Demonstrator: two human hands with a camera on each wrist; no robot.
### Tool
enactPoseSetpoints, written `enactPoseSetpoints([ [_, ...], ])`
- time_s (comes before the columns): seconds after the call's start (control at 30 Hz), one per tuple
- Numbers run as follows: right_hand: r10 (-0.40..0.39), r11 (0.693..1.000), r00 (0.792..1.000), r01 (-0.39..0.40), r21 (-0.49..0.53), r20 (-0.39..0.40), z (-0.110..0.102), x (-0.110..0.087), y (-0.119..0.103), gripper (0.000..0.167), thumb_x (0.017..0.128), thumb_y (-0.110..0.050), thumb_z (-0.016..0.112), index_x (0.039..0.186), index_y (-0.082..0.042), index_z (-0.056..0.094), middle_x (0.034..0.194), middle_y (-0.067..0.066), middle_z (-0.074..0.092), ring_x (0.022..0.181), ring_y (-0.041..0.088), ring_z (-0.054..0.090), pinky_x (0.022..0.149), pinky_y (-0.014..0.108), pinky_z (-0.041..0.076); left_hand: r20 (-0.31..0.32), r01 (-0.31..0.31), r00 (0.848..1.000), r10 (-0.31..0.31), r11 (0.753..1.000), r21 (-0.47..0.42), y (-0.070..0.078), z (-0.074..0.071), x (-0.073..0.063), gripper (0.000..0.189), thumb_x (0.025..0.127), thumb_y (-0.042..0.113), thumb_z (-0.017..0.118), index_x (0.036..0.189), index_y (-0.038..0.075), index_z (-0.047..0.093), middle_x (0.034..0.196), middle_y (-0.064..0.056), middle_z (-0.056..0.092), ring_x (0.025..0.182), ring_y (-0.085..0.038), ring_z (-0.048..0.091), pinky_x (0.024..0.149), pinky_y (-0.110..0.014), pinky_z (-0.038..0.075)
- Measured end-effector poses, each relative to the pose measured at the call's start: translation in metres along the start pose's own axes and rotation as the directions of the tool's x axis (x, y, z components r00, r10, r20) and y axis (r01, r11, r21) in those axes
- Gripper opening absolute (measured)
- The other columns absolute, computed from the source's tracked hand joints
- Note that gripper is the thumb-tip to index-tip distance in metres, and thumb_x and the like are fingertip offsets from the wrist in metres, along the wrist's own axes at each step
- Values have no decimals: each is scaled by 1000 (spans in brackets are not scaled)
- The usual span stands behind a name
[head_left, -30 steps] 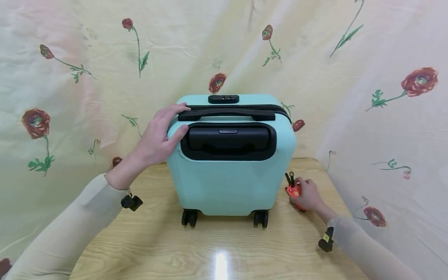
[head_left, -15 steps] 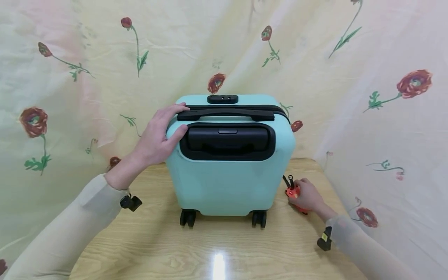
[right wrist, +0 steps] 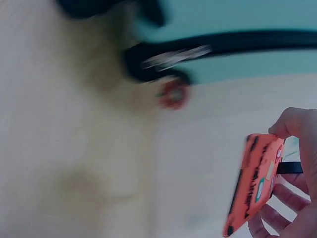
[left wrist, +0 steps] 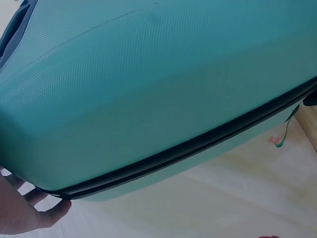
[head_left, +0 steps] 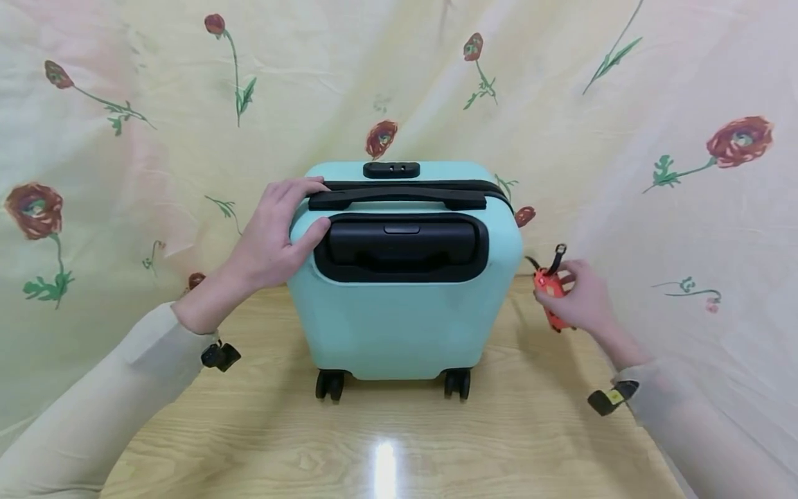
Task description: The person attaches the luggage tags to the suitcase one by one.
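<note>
An upright mint-green suitcase (head_left: 399, 329) stands on the wooden table, its black carry handle (head_left: 399, 197) along the top. My left hand (head_left: 271, 239) rests on its upper left corner, fingers over the top edge and thumb at the handle recess. To the right, my right hand (head_left: 586, 294) pinches a red luggage tag (head_left: 556, 319) with a black buckled strap (head_left: 557, 258) sticking up. The tag is lifted above the table, a short gap from the suitcase's side. In the right wrist view, the flat tag (right wrist: 252, 181) shows dark lettering, and my thumb is at its edge.
A combination lock (head_left: 391, 170) sits on the suitcase top, and black wheels (head_left: 330, 384) stand on the wooden table (head_left: 280, 443). Flower-printed cloth (head_left: 299, 83) hangs behind and at both sides, close beyond the suitcase.
My right hand has raised the luggage tag off the table, up and slightly right, its strap now upright. My left hand stays on the suitcase corner. The head view has shifted a little.
</note>
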State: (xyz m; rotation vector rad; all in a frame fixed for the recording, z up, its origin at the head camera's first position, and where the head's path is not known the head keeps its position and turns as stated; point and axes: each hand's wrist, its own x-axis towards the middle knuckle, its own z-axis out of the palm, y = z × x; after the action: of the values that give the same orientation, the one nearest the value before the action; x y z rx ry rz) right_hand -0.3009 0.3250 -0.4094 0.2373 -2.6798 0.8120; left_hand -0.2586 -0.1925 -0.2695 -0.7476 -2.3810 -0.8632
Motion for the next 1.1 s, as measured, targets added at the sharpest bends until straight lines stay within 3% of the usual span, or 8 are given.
enactPoseSetpoints([
  [0.2,-1,999,999,3,38,-49,-59,13,-49,53,91,-23,81,128,9,60,129,29,60,106,48,65,61,12,46,29,2,1000,-3,1000,18,5,-6,-1,46,103,30,58,141,5,58,156,-17,53,139,-38,43,116,-60,37],
  [0.3,-29,997,995,35,65,-92,-85,18,-73,48,91,-22,81,126,5,62,127,22,61,97,19,69,60,5,45,45,-3,999,3,1000,20,7,-10,-1,44,103,30,58,140,6,59,154,-17,53,138,-38,42,115,-60,37],
  [0.43,-126,982,975,149,117,-184,-115,23,-114,38,87,-16,84,116,1,67,112,-1,63,83,-13,57,68,-1,45,66,-5,998,4,1000,17,10,-14,-2,43,104,30,58,139,7,59,152,-17,53,138,-38,41,115,-61,36],
  [0.57,-257,945,943,292,149,-213,-139,25,-164,30,83,-7,85,111,-4,72,102,-18,63,88,-7,63,75,0,49,87,-1,996,-2,999,34,12,-16,1,42,105,34,58,137,7,59,148,-16,55,137,-37,41,115,-60,36],
  [0.67,-349,919,924,370,139,-154,-146,24,-197,30,82,-4,85,110,-6,75,102,-18,67,92,-3,65,75,3,51,98,-4,995,-1,999,53,14,-17,9,40,106,37,57,131,6,64,143,-17,58,134,-37,41,113,-59,36],
  [0.83,-458,878,889,453,156,-4,-139,18,-244,29,83,-4,86,109,-7,74,106,-6,69,95,2,66,76,8,55,118,1,993,-13,995,101,27,-30,33,40,107,40,54,121,6,70,136,-18,64,131,-37,43,111,-57,37],
  [0.97,-492,861,864,466,205,105,-130,13,-267,30,85,-7,86,113,-8,74,111,0,69,95,6,67,72,16,59,174,2,984,-30,987,162,39,-41,51,41,107,42,56,121,8,72,132,-14,70,129,-34,48,112,-55,41],
  [1.1,-515,849,841,475,232,164,-124,9,-277,30,86,-11,87,113,-10,74,112,0,69,93,9,68,71,20,60,256,-54,967,2,979,199,46,-41,66,38,106,38,62,122,6,73,130,-14,72,127,-34,54,113,-52,42],
])
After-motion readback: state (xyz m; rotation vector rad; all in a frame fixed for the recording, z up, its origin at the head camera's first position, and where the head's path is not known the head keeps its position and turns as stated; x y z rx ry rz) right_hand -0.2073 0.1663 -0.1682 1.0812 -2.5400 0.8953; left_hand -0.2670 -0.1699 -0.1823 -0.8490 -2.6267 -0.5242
